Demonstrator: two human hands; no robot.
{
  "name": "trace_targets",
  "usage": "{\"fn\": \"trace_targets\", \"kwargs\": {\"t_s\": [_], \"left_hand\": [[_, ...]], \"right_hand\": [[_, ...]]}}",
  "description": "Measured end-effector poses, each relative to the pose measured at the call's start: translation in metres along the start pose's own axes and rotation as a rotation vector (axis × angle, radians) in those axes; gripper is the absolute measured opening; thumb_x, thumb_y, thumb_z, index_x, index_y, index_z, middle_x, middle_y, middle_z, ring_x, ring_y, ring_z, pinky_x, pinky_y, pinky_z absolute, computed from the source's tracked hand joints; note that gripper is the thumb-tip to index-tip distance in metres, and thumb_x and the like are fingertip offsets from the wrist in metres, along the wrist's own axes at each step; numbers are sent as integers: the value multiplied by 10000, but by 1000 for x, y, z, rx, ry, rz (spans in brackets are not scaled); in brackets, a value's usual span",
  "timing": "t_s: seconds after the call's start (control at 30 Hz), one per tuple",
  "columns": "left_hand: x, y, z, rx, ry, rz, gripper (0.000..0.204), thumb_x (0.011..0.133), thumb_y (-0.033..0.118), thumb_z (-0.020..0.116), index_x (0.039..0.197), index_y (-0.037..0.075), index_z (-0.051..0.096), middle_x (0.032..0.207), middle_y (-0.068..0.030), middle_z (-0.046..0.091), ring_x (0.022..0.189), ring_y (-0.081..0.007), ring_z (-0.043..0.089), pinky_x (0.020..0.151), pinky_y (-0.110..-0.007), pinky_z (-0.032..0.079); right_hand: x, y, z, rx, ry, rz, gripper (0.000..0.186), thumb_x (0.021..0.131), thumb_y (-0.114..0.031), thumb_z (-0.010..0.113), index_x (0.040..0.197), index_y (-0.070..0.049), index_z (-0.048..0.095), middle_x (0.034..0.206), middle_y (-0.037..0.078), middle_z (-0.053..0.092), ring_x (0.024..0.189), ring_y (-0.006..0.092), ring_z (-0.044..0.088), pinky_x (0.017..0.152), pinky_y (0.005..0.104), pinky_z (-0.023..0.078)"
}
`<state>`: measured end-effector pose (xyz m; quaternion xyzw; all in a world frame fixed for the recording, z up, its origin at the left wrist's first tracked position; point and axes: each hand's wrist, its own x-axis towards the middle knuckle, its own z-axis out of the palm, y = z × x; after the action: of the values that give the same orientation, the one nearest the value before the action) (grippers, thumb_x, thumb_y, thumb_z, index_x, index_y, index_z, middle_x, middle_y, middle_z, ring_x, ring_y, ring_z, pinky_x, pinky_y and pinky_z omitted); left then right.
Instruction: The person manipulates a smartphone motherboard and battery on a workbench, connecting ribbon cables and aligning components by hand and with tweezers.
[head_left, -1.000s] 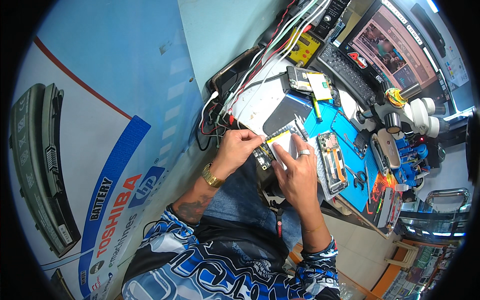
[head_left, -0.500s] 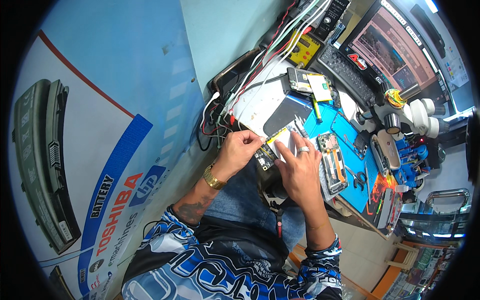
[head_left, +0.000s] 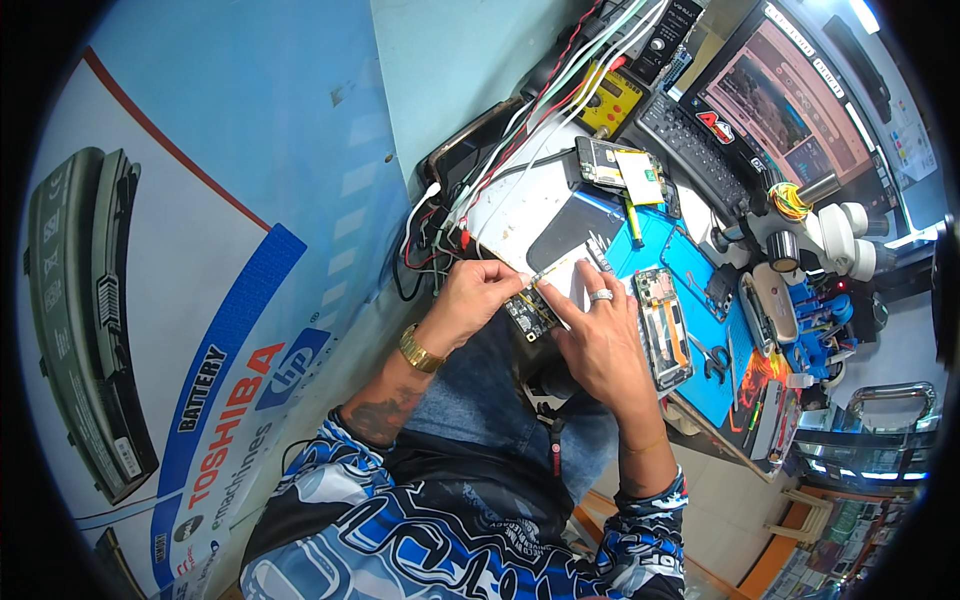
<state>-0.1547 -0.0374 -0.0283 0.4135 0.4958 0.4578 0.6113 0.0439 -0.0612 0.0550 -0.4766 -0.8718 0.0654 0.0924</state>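
Note:
My left hand [head_left: 468,306] is closed, thumb and finger pinched together at the bench's near edge. What they grip is too small to make out. A thin pale strip [head_left: 556,265] runs from beside these fingertips toward the far right. My right hand [head_left: 608,350] has its fingers spread, the index fingertip down beside the left fingertips and the others over a white surface. A dark circuit board [head_left: 530,318] lies just below the fingertips, at the bench edge. Right of my right hand rests an opened phone [head_left: 664,330] with an orange ribbon cable inside.
Another opened phone [head_left: 620,172] lies farther back near a keyboard [head_left: 700,150]. A blue mat [head_left: 708,395] carries scissors [head_left: 714,364] and a phone frame [head_left: 700,262]. A microscope [head_left: 835,238] stands at the right. Cables [head_left: 520,140] hang over the bench's left side.
My right index finger has moved left, closer to the left fingertips. The left hand keeps its pinch, nearly in place.

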Motion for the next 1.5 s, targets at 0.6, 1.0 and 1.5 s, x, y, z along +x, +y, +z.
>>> {"fn": "trace_targets", "kwargs": {"t_s": [0.6,1.0,1.5], "left_hand": [[0,-9,0,61,22,58,154,913,157,682,896,11,728,800,21,670,706,-21,565,631,-181,437],[-4,0,0,-307,-46,-275,126,919,233,655,895,120,705,831,61,617,757,-47,547,673,-245,432],[-9,-14,-10,-535,-56,-381,248,941,311,581,983,93,689,901,4,668,823,-123,609,779,-314,474]], "right_hand": [[3,-1,-4,-2,-6,-16,586,781,-103,700,1344,-225,595,1395,254,460,1273,413,423,964,480,382],[6,-2,-3,30,-5,-123,679,737,-83,690,1382,-240,545,1441,249,396,1320,409,400,1054,594,315],[11,2,11,-107,58,-167,588,761,-95,666,1323,-219,549,1364,218,480,1221,414,478,977,575,385]]}}
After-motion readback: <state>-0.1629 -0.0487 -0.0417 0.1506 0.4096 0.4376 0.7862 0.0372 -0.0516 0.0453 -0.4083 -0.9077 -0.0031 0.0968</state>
